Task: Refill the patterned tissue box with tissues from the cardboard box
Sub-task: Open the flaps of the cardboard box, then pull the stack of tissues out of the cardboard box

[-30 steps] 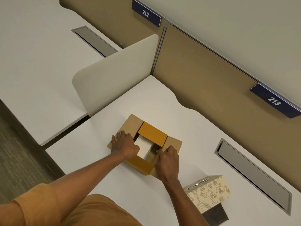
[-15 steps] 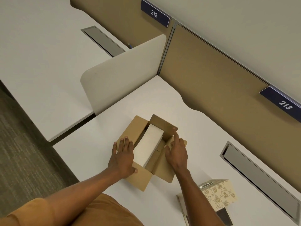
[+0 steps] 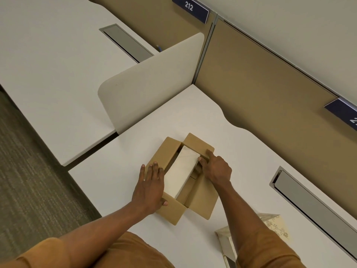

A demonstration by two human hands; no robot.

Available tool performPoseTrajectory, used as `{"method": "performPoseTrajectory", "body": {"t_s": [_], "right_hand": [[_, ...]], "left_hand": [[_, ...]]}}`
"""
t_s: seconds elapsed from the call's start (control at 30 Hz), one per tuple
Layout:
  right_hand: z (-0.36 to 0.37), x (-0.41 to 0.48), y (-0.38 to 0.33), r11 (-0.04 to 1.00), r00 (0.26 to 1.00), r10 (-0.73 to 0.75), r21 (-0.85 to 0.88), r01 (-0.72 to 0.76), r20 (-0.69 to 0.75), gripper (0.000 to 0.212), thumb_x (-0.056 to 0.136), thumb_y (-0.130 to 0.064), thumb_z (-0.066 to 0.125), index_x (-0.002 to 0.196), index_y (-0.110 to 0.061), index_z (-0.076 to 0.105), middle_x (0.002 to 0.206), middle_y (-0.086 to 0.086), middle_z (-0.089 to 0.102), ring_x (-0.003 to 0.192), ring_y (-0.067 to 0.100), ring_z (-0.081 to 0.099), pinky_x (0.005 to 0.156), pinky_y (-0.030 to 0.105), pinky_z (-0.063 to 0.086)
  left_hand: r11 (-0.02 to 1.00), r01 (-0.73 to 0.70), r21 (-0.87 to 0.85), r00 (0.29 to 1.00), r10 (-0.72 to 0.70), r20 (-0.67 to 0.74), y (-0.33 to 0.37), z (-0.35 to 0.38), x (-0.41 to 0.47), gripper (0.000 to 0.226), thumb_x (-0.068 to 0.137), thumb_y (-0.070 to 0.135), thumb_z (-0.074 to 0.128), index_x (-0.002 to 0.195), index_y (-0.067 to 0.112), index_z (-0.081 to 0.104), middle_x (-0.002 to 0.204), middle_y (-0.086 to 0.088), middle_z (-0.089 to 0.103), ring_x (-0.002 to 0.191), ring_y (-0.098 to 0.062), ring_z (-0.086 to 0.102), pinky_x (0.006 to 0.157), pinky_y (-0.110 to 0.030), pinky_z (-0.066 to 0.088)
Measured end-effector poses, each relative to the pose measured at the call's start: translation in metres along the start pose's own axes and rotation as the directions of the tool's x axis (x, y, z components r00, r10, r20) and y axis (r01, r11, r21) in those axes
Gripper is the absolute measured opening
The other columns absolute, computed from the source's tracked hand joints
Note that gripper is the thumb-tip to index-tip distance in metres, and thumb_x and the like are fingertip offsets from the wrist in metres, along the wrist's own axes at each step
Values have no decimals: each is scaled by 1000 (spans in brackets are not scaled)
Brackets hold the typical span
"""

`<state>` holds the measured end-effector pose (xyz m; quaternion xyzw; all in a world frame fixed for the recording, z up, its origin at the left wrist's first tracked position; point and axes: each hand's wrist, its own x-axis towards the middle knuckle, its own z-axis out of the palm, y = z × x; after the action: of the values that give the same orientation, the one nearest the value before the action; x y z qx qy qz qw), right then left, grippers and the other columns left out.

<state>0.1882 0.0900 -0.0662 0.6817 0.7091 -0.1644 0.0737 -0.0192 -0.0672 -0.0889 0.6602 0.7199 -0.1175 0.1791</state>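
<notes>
I have the cardboard box (image 3: 181, 180) open on the white desk (image 3: 193, 117), and the white tissue stack (image 3: 182, 171) lies lengthwise inside it. My left hand (image 3: 149, 187) lies flat, fingers spread, on the box's left flap. My right hand (image 3: 215, 168) has fingers curled at the stack's far right edge, touching it. I expect the stack to be light, soft and floppy, so I'd pinch both long sides. The patterned tissue box (image 3: 274, 226) waits near the cardboard box, partly behind my right forearm.

A white tabletop (image 3: 193, 117) carries a grey cable tray (image 3: 313, 206). A curved divider panel (image 3: 154, 82) separates it from a neighbouring tabletop (image 3: 48, 64). Blue sign "212" (image 3: 190, 8) hangs on the tan partition (image 3: 260, 84).
</notes>
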Motion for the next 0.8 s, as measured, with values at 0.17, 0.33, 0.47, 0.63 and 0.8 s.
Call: {"method": "performPoseTrajectory", "body": {"t_s": [0.17, 0.33, 0.47, 0.63, 0.8], "right_hand": [[0, -5, -12, 999, 999, -17, -38, 19, 38, 66, 106, -57, 48, 157, -16, 40, 134, 16, 65, 122, 35, 64, 94, 46, 56], [13, -29, -42, 970, 999, 22, 241, -29, 33, 66, 99, -48, 67, 149, -7, 50, 141, 17, 63, 128, 37, 64, 102, 46, 55], [40, -45, -68, 765, 956, 205, 575, -290, 209, 59, 93, -50, 76, 128, -7, 54, 138, 13, 66, 110, 28, 67, 91, 37, 57], [61, -49, -80, 393, 820, 295, 720, -572, 491, 93, 93, -52, 76, 159, -3, 31, 155, 15, 55, 137, 36, 58, 115, 48, 52], [71, -38, -84, 428, 808, 319, 685, -590, 496, 78, 97, -48, 73, 151, -3, 40, 149, 17, 60, 131, 37, 62, 111, 46, 54]], "left_hand": [[1000, -7, -5, 1000, 7, -17, 0, 3, 2, 132, 79, 72, 77, 166, 5, 3, 178, -24, 3, 167, -39, 4, 134, -62, -2], [1000, -14, 8, 999, 15, -43, -3, 7, 3, 133, 76, 76, 76, 166, 6, 8, 177, -24, 9, 166, -40, 8, 133, -62, -4], [1000, -18, 15, 999, 19, -47, -4, 9, 5, 132, 75, 78, 75, 166, 8, 11, 177, -23, 13, 166, -41, 9, 131, -61, -7], [999, -18, 30, 999, 19, -38, -4, 7, 6, 131, 76, 80, 73, 165, 9, 10, 177, -22, 12, 166, -41, 9, 131, -62, -6], [999, -16, 37, 1000, 17, -24, -3, 4, 4, 131, 78, 81, 70, 167, 8, 7, 178, -23, 9, 166, -41, 6, 131, -63, -6]]}}
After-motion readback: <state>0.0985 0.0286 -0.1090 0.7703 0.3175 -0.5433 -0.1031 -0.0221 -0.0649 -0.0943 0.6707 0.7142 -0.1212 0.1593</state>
